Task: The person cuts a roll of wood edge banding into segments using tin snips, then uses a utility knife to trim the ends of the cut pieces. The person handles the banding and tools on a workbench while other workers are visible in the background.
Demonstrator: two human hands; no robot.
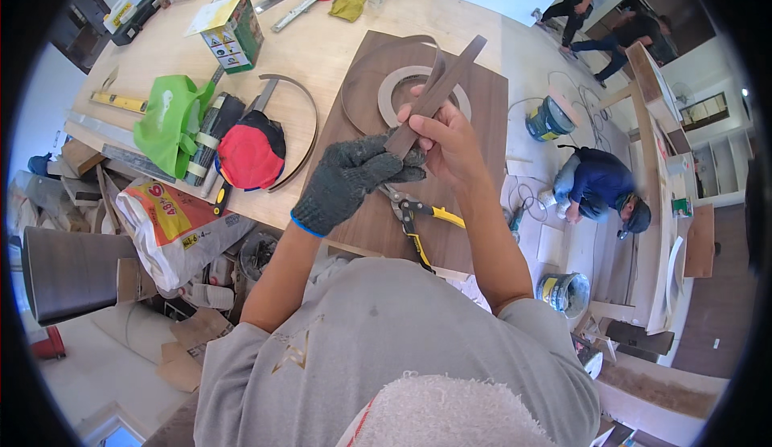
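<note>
Charcoal-gloved, our left hand (354, 175) pinches the lower end of a brown strip (448, 84), while our bare right hand (449, 137) holds it between thumb and fingers just above. To handle it well, we should keep it flat, support it near the end and avoid creasing it. Counting outward, we have two hands and one held strip, above one brown board (484, 206) bearing one coiled roll (387, 97) and one pair of yellow-handled snips (408, 207); then, leftward on the surface (322, 53), one green bag (170, 125), one red-and-black cap (251, 153) and one green carton (229, 35).
</note>
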